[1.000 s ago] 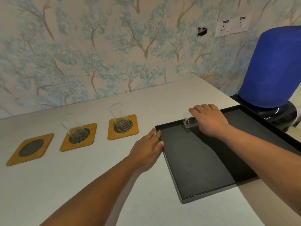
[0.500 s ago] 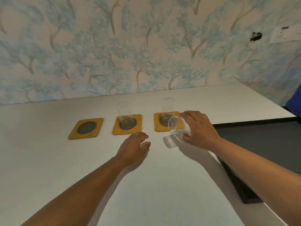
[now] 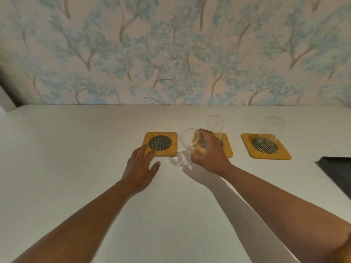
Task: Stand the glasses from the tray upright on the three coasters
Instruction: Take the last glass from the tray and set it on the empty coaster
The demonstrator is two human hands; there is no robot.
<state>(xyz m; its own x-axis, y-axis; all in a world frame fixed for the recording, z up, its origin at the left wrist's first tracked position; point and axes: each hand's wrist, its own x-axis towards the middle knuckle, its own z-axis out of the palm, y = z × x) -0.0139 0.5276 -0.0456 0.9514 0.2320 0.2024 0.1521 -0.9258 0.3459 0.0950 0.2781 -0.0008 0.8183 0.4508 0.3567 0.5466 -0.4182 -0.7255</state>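
Three yellow coasters with dark mesh centres lie in a row on the white table. The left coaster [image 3: 161, 143] carries nothing. An upright clear glass [image 3: 215, 124] stands on the middle coaster [image 3: 227, 149], and another glass [image 3: 272, 127] stands on the right coaster [image 3: 266, 147]. My right hand [image 3: 209, 152] grips a third clear glass [image 3: 187, 141], tilted with its mouth toward me, just above the table between the left and middle coasters. My left hand [image 3: 141, 166] rests flat, fingers spread, touching the near corner of the left coaster.
A corner of the black tray [image 3: 336, 169] shows at the right edge. The wallpapered wall [image 3: 171, 54] runs along the table's far side. A light patch cast by the held glass lies on the table below it.
My right hand lifted the glass off the tray and carried it left across the coasters. My left hand left the tray's corner and moved to the left coaster. The view swung left.
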